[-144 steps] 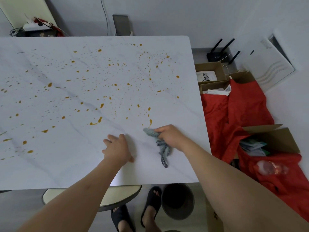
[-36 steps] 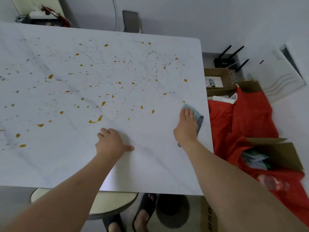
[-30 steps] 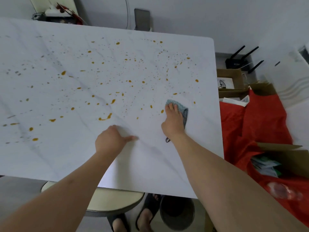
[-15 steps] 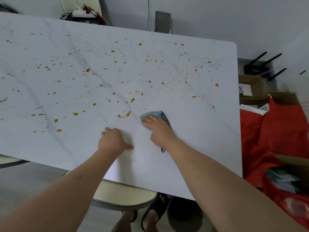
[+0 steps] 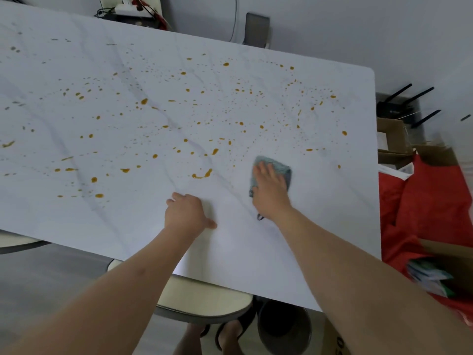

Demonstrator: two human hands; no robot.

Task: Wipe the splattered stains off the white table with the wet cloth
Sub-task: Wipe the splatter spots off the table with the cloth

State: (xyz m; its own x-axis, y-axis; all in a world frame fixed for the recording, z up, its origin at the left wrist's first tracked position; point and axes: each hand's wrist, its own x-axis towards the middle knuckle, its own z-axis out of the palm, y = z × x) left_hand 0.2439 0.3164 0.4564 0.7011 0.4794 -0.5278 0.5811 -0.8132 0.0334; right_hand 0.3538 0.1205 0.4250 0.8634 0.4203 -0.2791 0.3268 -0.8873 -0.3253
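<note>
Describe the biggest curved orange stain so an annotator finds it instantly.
Start at the white table and find the right hand pressing the blue-grey cloth. Just left of it lies the curved stain: a hooked smear, where neighbouring stains are dots.

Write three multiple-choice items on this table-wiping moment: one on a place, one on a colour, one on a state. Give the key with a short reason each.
1. Where does the cloth lie?
A. In the bin under the table
B. On the white table, under the right hand
C. On the red fabric beside the table

2. What colour are the stains?
A. Orange-yellow
B. Green
C. Black

3. How is the left hand placed?
A. Raised in the air
B. Gripping the cloth
C. Resting on the tabletop, holding nothing

Key:
1. B: the right hand's flat fingers press the blue-grey cloth onto the tabletop.
2. A: orange-yellow drops dot most of the surface.
3. C: the left hand sits on bare table, apart from the cloth.
</note>
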